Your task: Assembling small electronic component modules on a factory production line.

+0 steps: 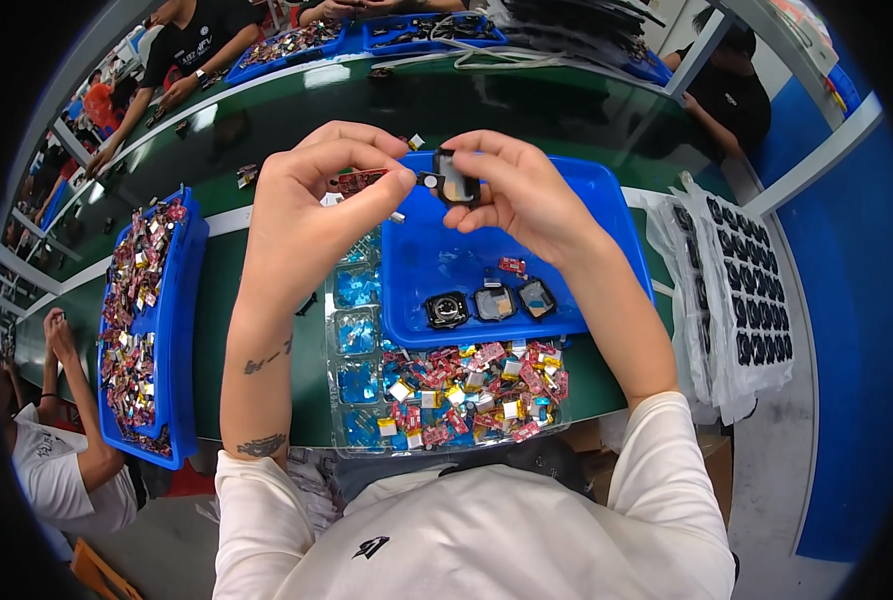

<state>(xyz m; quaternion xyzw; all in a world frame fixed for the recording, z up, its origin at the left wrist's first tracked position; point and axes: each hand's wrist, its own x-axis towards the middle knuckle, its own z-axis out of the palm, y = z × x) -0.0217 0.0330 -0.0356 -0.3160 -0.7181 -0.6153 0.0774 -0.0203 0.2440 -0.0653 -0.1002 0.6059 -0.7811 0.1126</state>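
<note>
Above the blue tray (406, 325), my right hand (526, 200) grips a black watch case (456, 182) by its edges, its window side tilted up. My left hand (316, 195) is closed in a pinch on a small red circuit board (361, 181); a dark piece with a round silver disc (429, 181) sits between the fingertips and the case. Whether that piece joins the two is unclear. Inside the tray lie three more watch cases (493, 302) and a small red board (512, 265). Nearer me, red boards with silver-and-yellow batteries (476, 395) are heaped on a clear compartment tray (356, 333).
A blue bin (194, 265) of red boards stands at left. Stacked white sheets (761, 385) holding rows of black cases lie at right. Across the green belt (316, 110) are more blue bins (366, 45) and co-workers. A metal post (816, 155) rises at right.
</note>
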